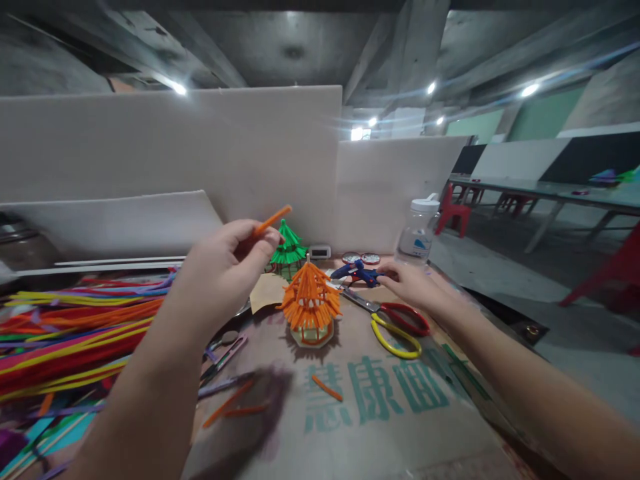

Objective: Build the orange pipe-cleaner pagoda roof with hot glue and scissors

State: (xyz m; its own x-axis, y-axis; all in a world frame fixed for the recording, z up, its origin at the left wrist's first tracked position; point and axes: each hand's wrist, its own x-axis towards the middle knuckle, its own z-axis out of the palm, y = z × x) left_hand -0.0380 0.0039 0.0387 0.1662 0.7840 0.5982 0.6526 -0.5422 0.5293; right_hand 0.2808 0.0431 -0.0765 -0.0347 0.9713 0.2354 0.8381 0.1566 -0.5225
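Note:
Raised above the board, my left hand (227, 270) pinches a short orange pipe cleaner (274, 219). My right hand (407, 283) has its fingers closed on the end of a blue glue gun (357, 272) lying at the back. Between my hands stands a small pavilion (310, 303) with a tiered orange pipe-cleaner roof and a pale base. Behind it is a similar green roofed model (287, 247), partly hidden by my left hand and the orange roof. Scissors (395, 323) with red and yellow handles lie below my right hand. Loose orange pipe-cleaner pieces (327, 388) rest in front.
Many coloured pipe cleaners (75, 340) are piled at left. A utility knife (227, 357) lies beside the printed cardboard (360, 440). At the back right stands a clear water bottle (417, 230), with glasses (361, 258) nearby. White panels (250, 153) rise behind the table.

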